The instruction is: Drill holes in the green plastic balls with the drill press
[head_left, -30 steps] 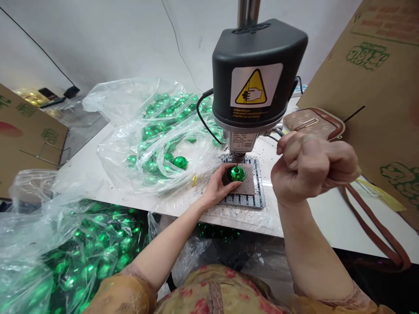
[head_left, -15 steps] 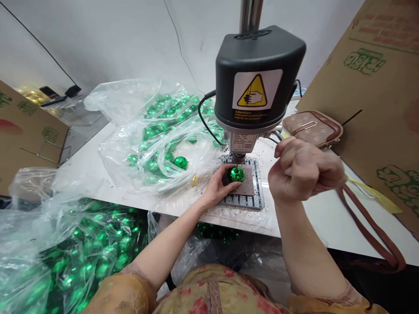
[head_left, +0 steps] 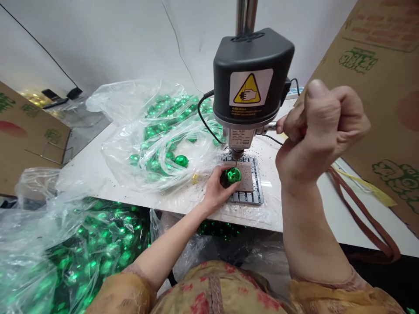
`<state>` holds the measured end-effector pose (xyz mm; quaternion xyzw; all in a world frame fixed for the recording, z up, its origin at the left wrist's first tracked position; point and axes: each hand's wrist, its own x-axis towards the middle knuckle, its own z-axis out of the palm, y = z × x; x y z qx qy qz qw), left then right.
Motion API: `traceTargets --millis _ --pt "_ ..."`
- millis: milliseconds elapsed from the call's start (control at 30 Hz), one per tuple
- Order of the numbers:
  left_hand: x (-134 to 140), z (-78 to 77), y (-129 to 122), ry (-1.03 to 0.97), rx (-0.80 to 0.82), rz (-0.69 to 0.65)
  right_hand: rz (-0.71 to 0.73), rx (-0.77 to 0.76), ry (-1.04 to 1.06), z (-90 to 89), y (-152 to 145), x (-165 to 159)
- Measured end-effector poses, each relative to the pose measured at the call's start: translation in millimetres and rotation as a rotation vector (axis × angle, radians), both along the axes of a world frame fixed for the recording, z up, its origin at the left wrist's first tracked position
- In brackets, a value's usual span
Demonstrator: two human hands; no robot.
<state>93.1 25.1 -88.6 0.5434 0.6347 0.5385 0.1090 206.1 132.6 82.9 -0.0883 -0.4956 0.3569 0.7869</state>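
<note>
Under the drill press [head_left: 252,78], my left hand [head_left: 217,185] grips a shiny green ball ornament [head_left: 233,175] between thumb and fingers. Dark marks, perhaps holes, show on the ball's upper side. The ball rests at the brown pad [head_left: 246,176] on the slotted metal base [head_left: 257,198], tilted a little toward me. The drill's tip ends just above it. My right hand [head_left: 322,126] is closed in a fist around the press's feed handle [head_left: 271,126], raised at the right of the motor head; most of the handle is hidden by the fingers.
A clear plastic bag [head_left: 131,144] of green balls lies left on the white table [head_left: 183,205]. Another bag [head_left: 98,248] of them sits below the table edge. Cardboard boxes [head_left: 369,109] flank both sides. A brown strap [head_left: 363,222] hangs at right. Dark shavings litter the base.
My right hand has risen and moved right with the handle. The drill tip has come up off the ball. My left hand has tilted the ball toward me.
</note>
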Motion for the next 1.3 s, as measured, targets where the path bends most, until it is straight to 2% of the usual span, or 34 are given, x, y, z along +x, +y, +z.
traceTargets --millis 67,167,233,300,400,467,500,600,667,767,833,900,1000,1067,1133,1200,1300 --pt "4 0.0 -25 0.125 0.051 -0.053 -0.026 0.009 -0.018 1.0 1 0" --pt "6 -10.2 -70 0.408 0.090 -0.371 -0.072 0.030 -0.017 -1.3 2 -1" --pt "5 -22.2 -97 0.621 0.050 -0.538 -0.074 0.030 -0.006 -2.1 2 -1" --pt "4 -34.5 -117 0.736 -0.022 -0.598 -0.055 0.018 0.003 -1.9 1 0" --pt "-4 -44.7 -129 0.637 -0.076 -0.598 -0.046 -0.011 -0.011 -1.6 0 1" --pt "-16 -40.9 -124 0.525 -0.065 -0.495 -0.059 -0.023 -0.013 -2.0 1 2" --pt "-26 -35.2 -117 0.490 -0.047 -0.394 -0.063 -0.025 -0.008 -2.2 1 1" --pt "-71 -6.1 -81 0.467 0.011 0.022 -0.026 -0.014 0.030 -2.2 1 0" --pt "-107 15.9 -50 0.462 -0.053 0.223 -0.004 -0.012 0.051 -1.8 0 0" --pt "-154 35.5 -12 0.461 -0.337 0.339 -0.004 -0.023 0.051 -1.7 0 -1" --pt "-171 36.8 3 0.456 -0.452 0.354 -0.006 -0.018 0.043 -2.4 0 -1" --pt "-177 33.6 8 0.453 -0.483 0.337 -0.005 0.001 0.052 -3.4 1 -1" --pt "-171 34.8 5 0.447 -0.465 0.302 0.000 0.020 0.054 -4.9 1 0" --pt "-159 43.7 -2 0.394 -0.317 0.304 -0.009 0.033 0.040 -5.7 2 0" --pt "-140 56.0 -12 0.257 -0.109 0.298 -0.015 0.049 0.023 -6.5 2 1" --pt "-111 65.9 -22 -0.012 -0.003 0.220 -0.023 0.065 0.014 -7.3 2 1" --pt "-61 67.7 -30 -0.598 -0.144 -0.049 -0.028 0.067 0.008 -8.5 4 0"
